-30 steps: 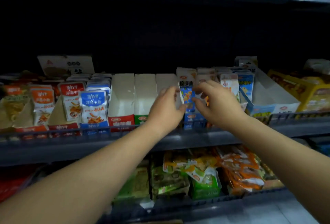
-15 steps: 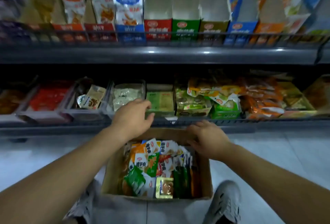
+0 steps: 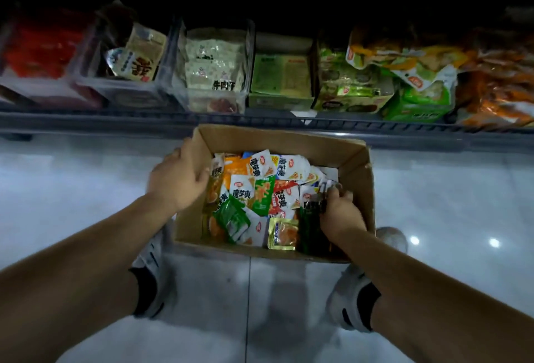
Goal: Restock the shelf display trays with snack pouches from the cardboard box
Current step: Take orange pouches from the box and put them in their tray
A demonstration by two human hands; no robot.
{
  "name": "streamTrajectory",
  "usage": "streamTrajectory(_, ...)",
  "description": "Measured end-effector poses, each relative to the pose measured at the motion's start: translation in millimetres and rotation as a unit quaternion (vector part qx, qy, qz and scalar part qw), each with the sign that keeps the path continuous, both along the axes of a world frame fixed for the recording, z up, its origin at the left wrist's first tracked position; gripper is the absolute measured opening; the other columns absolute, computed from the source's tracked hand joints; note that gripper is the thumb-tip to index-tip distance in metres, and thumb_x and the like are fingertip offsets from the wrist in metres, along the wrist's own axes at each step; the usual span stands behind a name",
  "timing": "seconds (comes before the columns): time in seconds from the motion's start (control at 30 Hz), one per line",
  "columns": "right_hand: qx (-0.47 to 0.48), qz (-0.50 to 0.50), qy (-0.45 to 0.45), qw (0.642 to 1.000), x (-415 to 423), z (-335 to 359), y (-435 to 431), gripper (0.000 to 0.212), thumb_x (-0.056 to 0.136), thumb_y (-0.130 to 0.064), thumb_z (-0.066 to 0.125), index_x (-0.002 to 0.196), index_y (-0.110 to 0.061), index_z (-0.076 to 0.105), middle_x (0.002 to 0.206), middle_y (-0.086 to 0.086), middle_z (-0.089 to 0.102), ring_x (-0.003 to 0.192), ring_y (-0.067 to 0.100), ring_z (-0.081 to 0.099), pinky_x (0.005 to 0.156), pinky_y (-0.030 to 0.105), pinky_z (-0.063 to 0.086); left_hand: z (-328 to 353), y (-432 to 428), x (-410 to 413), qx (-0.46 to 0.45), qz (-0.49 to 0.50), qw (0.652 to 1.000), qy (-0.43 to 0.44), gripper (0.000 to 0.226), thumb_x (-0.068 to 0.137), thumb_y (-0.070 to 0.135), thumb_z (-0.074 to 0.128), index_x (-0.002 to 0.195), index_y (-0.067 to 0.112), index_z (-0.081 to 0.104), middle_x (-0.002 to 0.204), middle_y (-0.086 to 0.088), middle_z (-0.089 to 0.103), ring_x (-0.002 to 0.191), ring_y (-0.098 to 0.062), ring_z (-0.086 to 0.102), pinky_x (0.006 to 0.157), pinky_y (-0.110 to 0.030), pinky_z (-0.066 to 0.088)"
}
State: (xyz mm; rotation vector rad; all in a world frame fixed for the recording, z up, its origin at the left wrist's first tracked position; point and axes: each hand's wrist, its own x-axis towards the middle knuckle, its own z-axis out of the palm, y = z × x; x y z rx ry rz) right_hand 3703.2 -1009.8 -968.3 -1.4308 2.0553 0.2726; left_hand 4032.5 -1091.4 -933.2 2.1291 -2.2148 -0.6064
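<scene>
- Snack pouches (image 3: 260,189) lie in a loose heap in the cardboard box (image 3: 357,166), which sits on the floor between my shoes, just near of the lower shelf.
- A second ago both hands were up at the far shelf trays. Half a second ago they were coming down over the box. Now both have arrived at it.
- My left hand (image 3: 179,177) lies across the box's left wall, thumb towards the inside. I cannot tell whether it clamps the cardboard or only rests there.
- My right hand (image 3: 342,212) has dug into the right side of the heap, fingers curled round a bunch of dark pouches (image 3: 313,209) standing on edge. That reads as a closed grasp, not yet lifted.
- The view has dropped too: the upper trays are out of sight, and only the lower shelf display trays (image 3: 213,102) show beyond the box.
- My judgement: one placement is done and the next pick has begun, so the lift and the carry back up remain.
</scene>
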Motion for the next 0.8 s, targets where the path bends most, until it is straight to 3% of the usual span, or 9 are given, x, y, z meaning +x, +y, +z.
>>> streamTrajectory(0.1, -0.022, -0.065, -0.075, 0.995, 3, -6, 5, 0.064, 0.096, -0.020, 0.059, 0.148, -0.018, 0.021, 0.130, 0.018, 0.058, 0.103, 0.036, 0.065, 0.079, 0.040, 0.053, -7, 0, 1, -0.008, 0.011, 1.000, 0.028, 0.068, 0.098, 0.045, 0.057, 0.149, 0.012, 0.027, 0.114, -0.019, 0.065, 0.091, -0.038, 0.065, 0.070, -0.042, 0.055)
streamTrajectory(0.2, -0.054, -0.084, -0.117, 0.988, 6, -3, 7, 0.075, 0.094, -0.025, 0.066, 0.153, -0.026, 0.021, 0.126, 0.009, 0.066, 0.106, 0.031, 0.066, 0.081, 0.039, 0.055, -7, -1, 0, -0.003, 0.020, 0.999, 0.040, 0.069, 0.097, 0.046, 0.057, 0.150, 0.015, 0.024, 0.112, -0.018, 0.066, 0.087, -0.038, 0.066, 0.071, -0.045, 0.057)
streamTrajectory(0.3, -0.061, -0.093, -0.188, 0.976, 9, 0, 4, 0.065, 0.092, -0.023, 0.069, 0.148, -0.031, 0.039, 0.135, 0.000, 0.061, 0.122, 0.025, 0.059, 0.099, 0.042, 0.053, -6, 2, -2, -0.001, 0.030, 0.998, 0.046, 0.070, 0.098, 0.047, 0.056, 0.151, 0.017, 0.022, 0.111, -0.015, 0.066, 0.084, -0.035, 0.067, 0.071, -0.045, 0.058)
streamTrajectory(0.37, -0.052, -0.104, -0.222, 0.968, 12, -2, 2, 0.056, 0.091, -0.023, 0.071, 0.141, -0.032, 0.049, 0.136, -0.002, 0.057, 0.124, 0.022, 0.055, 0.102, 0.043, 0.051, -5, 2, -3, -0.004, 0.030, 0.998, 0.052, 0.069, 0.098, 0.046, 0.056, 0.151, 0.017, 0.023, 0.113, -0.015, 0.066, 0.086, -0.034, 0.067, 0.071, -0.044, 0.058)
streamTrajectory(0.5, -0.066, -0.089, -0.197, 0.974, 14, -12, 3, 0.055, 0.084, -0.020, 0.079, 0.133, -0.030, 0.057, 0.145, -0.004, 0.042, 0.137, 0.023, 0.038, 0.114, 0.044, 0.040, -6, 2, -1, 0.000, 0.027, 0.998, 0.055, 0.069, 0.098, 0.044, 0.057, 0.152, 0.019, 0.022, 0.114, -0.014, 0.066, 0.088, -0.033, 0.067, 0.073, -0.044, 0.057)
streamTrajectory(0.6, -0.062, -0.160, -0.191, 0.966, 15, -13, 2, 0.074, 0.080, -0.012, 0.081, 0.142, -0.036, 0.047, 0.154, 0.001, 0.024, 0.143, 0.029, 0.027, 0.116, 0.047, 0.036, -8, 1, 1, -0.002, 0.026, 0.998, 0.053, 0.069, 0.098, 0.043, 0.058, 0.152, 0.019, 0.022, 0.114, -0.014, 0.066, 0.085, -0.032, 0.067, 0.072, -0.043, 0.057)
streamTrajectory(0.7, -0.071, -0.190, -0.191, 0.960, 16, -12, 0, 0.087, 0.080, -0.008, 0.079, 0.148, -0.037, 0.033, 0.153, 0.004, 0.022, 0.138, 0.034, 0.038, 0.110, 0.050, 0.043, -12, 1, 3, -0.006, 0.021, 0.998, 0.055, 0.069, 0.098, 0.042, 0.059, 0.151, 0.019, 0.023, 0.114, -0.014, 0.066, 0.081, -0.029, 0.065, 0.070, -0.043, 0.058)
streamTrajectory(0.8, -0.094, -0.207, -0.211, 0.951, 17, -4, -5, 0.084, 0.084, -0.002, 0.071, 0.149, -0.038, 0.032, 0.153, 0.001, 0.028, 0.133, 0.030, 0.046, 0.105, 0.049, 0.049, -9, 0, 2, 0.013, 0.027, 0.998, 0.055, 0.077, 0.096, 0.040, 0.062, 0.155, 0.019, 0.018, 0.134, -0.016, 0.057, 0.102, -0.034, 0.064, 0.083, -0.051, 0.058)
